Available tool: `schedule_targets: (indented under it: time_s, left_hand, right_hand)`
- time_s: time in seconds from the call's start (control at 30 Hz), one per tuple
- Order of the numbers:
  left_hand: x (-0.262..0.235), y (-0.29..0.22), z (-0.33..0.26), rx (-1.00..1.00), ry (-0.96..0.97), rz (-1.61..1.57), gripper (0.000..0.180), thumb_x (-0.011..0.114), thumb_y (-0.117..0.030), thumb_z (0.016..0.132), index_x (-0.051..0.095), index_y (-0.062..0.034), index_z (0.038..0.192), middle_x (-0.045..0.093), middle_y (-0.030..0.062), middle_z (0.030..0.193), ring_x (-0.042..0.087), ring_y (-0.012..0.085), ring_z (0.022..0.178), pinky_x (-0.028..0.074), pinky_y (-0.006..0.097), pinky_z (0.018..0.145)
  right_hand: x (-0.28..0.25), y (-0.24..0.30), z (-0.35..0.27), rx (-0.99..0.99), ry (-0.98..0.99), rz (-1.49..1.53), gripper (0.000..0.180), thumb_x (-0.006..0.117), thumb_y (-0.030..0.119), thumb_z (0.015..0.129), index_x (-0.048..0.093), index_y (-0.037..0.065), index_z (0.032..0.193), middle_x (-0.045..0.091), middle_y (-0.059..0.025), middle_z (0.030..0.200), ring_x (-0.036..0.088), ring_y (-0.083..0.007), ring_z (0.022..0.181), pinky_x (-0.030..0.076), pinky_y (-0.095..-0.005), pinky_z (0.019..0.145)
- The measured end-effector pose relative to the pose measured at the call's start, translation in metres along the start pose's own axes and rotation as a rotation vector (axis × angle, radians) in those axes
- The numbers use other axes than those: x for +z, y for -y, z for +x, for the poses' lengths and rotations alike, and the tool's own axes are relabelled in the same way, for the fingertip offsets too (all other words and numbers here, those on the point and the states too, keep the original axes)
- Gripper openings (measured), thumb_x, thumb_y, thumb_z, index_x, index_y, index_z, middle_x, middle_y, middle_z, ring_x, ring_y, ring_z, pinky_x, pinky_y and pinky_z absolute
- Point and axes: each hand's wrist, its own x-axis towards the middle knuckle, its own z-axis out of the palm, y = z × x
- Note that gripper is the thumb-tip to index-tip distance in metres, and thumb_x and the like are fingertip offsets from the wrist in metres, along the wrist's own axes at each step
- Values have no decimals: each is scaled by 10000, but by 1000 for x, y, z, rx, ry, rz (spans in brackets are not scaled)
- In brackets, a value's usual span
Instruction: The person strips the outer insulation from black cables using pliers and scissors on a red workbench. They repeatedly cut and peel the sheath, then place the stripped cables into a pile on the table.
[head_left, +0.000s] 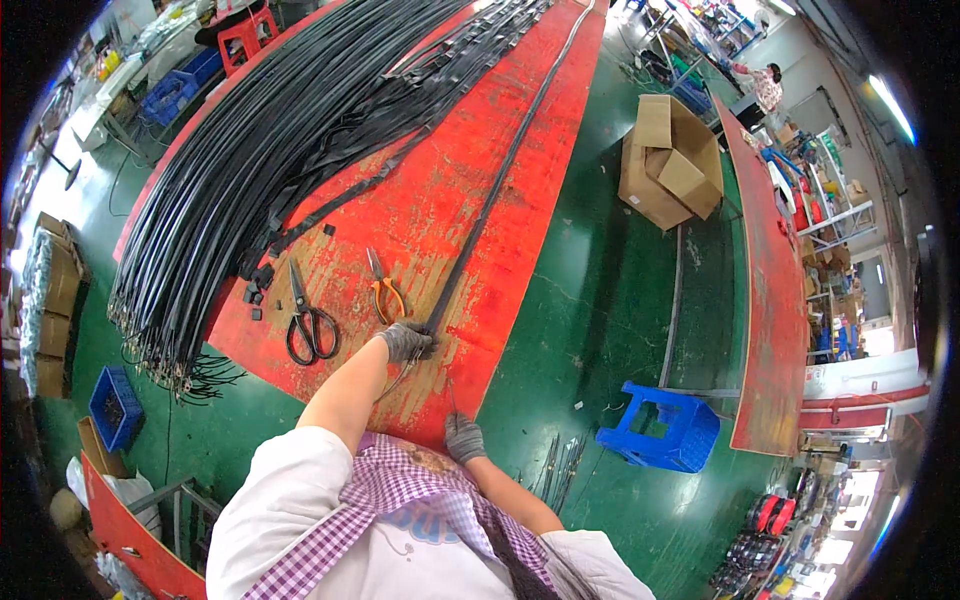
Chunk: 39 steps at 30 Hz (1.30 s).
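My left hand (405,342), in a grey glove, is closed on the near end of a long black sleeve (490,195) that runs away up the red table (540,215). Thin wire ends show just below that hand. By the table's near edge my gloved right hand (463,438) has its fingers curled in, with a thin wire (452,395) leading into them. Left of my left hand lie orange-handled pliers (384,290) and black-handled scissors (309,325), both untouched.
A thick bundle of black cables (250,150) covers the table's left side and hangs over its edge. Small black pieces (258,285) lie beside it. On the green floor stand a blue stool (665,430), an open cardboard box (665,170) and a blue crate (115,408). Another person (765,88) is far right.
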Motion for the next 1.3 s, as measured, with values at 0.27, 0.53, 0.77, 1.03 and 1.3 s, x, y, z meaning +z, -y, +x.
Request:
schedule_targets:
  time_s: [0.27,0.53,0.77,1.03,1.3]
  left_hand:
    - [-2,3,3,1,0,-28,243,517,20,764,494,4,1005,578,114,887,574,223,788,502,366,685]
    - [0,3,1,46,33,-49,154,541,-21,766,504,-3,914,588,94,811,586,203,702,505,334,634]
    - [-5,8,11,76,29,-16,159,555,-41,760,514,-6,910,582,89,775,581,195,690,496,322,627]
    - [-14,9,16,104,138,30,162,557,-74,772,523,-17,920,586,74,820,571,178,733,485,319,659]
    - [1,-6,4,19,35,-13,206,520,-16,780,508,-15,986,589,84,879,578,192,774,493,338,675]
  right_hand:
    - [10,-13,-3,-256,5,-244,205,407,162,781,519,10,860,541,-241,815,549,-348,661,429,-432,503]
    - [-2,-4,-2,-55,120,-143,243,341,169,826,511,8,892,549,-220,822,549,-340,645,442,-428,543]
    - [-4,-2,-2,-270,-19,-296,210,371,159,799,513,19,863,553,-184,780,534,-323,571,435,-406,499]
    - [-15,6,-1,-140,44,-96,222,372,195,812,511,28,861,539,-192,787,531,-342,612,429,-414,509]
    - [-7,-3,0,-224,91,-225,250,407,132,765,487,5,965,524,-209,852,539,-323,607,434,-413,503]
